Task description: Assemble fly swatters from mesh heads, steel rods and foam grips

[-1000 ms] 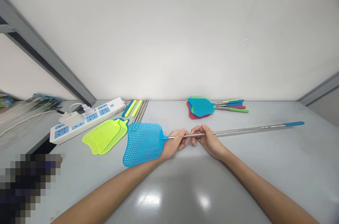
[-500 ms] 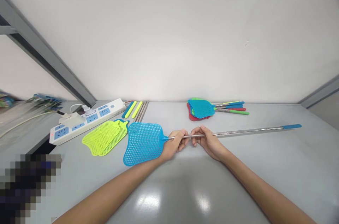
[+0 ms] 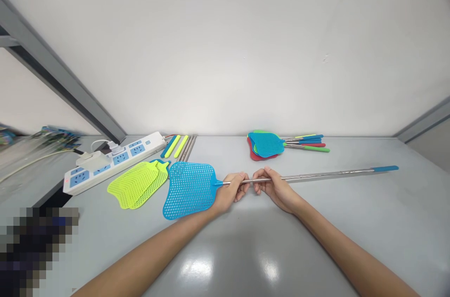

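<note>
A blue fly swatter (image 3: 191,190) with a long, extended metal rod lies across the middle of the view. Its perforated head is at the left and its blue grip points right. My left hand (image 3: 232,190) is closed on the rod just beside the head. Close to it, my right hand (image 3: 272,185) pinches the same rod, with a short stretch of metal showing between the two hands. Behind my hands, a pile of swatters (image 3: 269,144) in blue, red and green rests with handles to the right.
Loose yellow swatter heads (image 3: 135,185) lie at the left. A white power strip (image 3: 116,161) with plugs stands beside them. Near it are loose grips (image 3: 172,146) and metal rods (image 3: 188,148). A wall (image 3: 242,53) rises behind the grey table (image 3: 239,250). Plastic-wrapped goods (image 3: 38,144) are at far left.
The whole view has shifted very slightly. Both hands keep their hold on the blue swatter's rod, in nearly the same place.
</note>
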Demonstrator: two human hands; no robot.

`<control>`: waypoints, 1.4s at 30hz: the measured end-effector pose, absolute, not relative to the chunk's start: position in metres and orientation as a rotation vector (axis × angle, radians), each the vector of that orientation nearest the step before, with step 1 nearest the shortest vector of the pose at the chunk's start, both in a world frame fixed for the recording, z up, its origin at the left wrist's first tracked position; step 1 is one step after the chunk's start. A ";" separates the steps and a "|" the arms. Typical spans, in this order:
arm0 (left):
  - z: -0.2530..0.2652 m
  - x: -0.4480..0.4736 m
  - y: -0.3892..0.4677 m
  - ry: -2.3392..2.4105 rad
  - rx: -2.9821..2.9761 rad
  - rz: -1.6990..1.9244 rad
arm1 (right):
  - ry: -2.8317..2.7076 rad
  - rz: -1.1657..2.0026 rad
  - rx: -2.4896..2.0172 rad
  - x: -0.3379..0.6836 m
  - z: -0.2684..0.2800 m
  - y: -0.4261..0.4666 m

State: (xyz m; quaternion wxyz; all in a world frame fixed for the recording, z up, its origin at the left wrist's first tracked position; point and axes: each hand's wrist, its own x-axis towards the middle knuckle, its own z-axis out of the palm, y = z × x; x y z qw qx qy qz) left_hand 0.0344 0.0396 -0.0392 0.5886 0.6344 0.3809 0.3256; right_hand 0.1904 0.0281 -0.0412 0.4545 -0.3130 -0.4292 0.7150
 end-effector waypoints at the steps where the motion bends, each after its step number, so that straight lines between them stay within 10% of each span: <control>1: -0.039 0.034 0.040 0.888 1.475 0.760 | -1.058 1.770 -0.771 0.191 -0.041 0.028; 42: -0.036 0.033 0.047 0.786 1.296 0.750 | -1.057 1.700 -0.840 0.187 -0.040 0.029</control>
